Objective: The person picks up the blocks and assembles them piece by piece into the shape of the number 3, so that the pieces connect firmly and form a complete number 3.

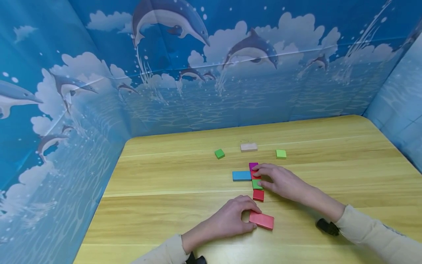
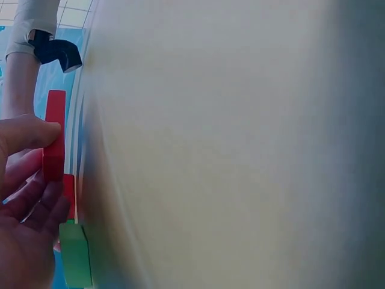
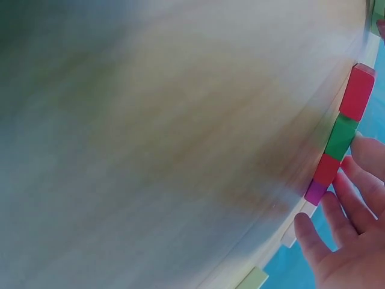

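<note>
My left hand (image 1: 230, 217) pinches a long pinkish-red block (image 1: 262, 220) between thumb and fingers; the left wrist view shows this hand (image 2: 27, 241) gripping the block (image 2: 54, 135) by its sides. Above it lies a short red block (image 1: 258, 195), beneath a column of green (image 1: 256, 184), red (image 1: 255, 175) and purple (image 1: 253, 166) blocks. My right hand (image 1: 283, 182) touches the column's right side with extended fingers. In the right wrist view this hand (image 3: 355, 241) has its thumb by the green block (image 3: 341, 136). A blue block (image 1: 241, 176) adjoins the column's left side.
Toward the back of the wooden table (image 1: 158, 168) lie a green block (image 1: 219, 153), a pale beige block (image 1: 248, 147) and a light green block (image 1: 281, 154). A blue dolphin-print curtain (image 1: 197, 106) borders the back and sides. A black device (image 1: 327, 227) is by the right sleeve.
</note>
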Available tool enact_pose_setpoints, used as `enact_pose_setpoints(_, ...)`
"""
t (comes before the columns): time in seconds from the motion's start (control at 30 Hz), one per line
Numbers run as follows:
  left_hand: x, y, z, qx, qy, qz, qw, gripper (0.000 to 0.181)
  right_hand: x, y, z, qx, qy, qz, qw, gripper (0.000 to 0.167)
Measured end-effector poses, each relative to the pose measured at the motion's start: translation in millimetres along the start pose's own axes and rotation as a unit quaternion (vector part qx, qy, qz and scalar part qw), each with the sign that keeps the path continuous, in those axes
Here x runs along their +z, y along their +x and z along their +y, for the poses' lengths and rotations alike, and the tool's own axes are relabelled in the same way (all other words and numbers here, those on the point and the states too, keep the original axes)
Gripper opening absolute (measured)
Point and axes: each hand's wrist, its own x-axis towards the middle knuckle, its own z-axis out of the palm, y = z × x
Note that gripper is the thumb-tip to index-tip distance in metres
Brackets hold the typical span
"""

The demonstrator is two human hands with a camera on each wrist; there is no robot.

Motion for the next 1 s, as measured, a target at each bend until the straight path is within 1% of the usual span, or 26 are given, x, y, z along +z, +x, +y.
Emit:
enact_pose_setpoints(0.17, -3.6, -2.2, -2.7, -0.008, -0.003, 0.015, 0.9998, 0.029, 0.3, -0.7, 0.9, 0.001, 0.001, 0.001, 1.0, 0.033)
enact_pose_setpoints(0.3, -6.1, -3.5, -5.3, -0.021, 0.002, 0.029, 0.9994, 0.029, 0.5, -1.1, 1.0, 0.001, 0.005, 0.0, 1.0, 0.033)
enact_pose_setpoints(0.53, -8.3, -4.6, -10.7, -0.065, 0.006, 0.046, 0.9968, 0.029, 0.7, -1.0, 1.3, 0.0, 0.001, 0.0, 1.0, 0.032)
enact_pose_setpoints(0.63, -8.4, -5.0, -11.7, -0.08, 0.005, 0.052, 0.9955, 0.029, 0.7, -0.7, 1.3, -0.001, 0.001, 0.001, 1.0, 0.032)
enact_pose_setpoints(0.73, -8.5, -5.0, -11.8, -0.088, 0.007, 0.056, 0.9945, 0.029, 0.8, -0.7, 1.3, 0.0, 0.0, 0.001, 1.0, 0.032)
enact_pose_setpoints(1.0, -10.0, -5.2, -10.4, -0.108, 0.023, 0.052, 0.9925, 0.029, -0.4, -0.7, -0.7, 0.001, 0.003, -0.001, 1.0, 0.032)
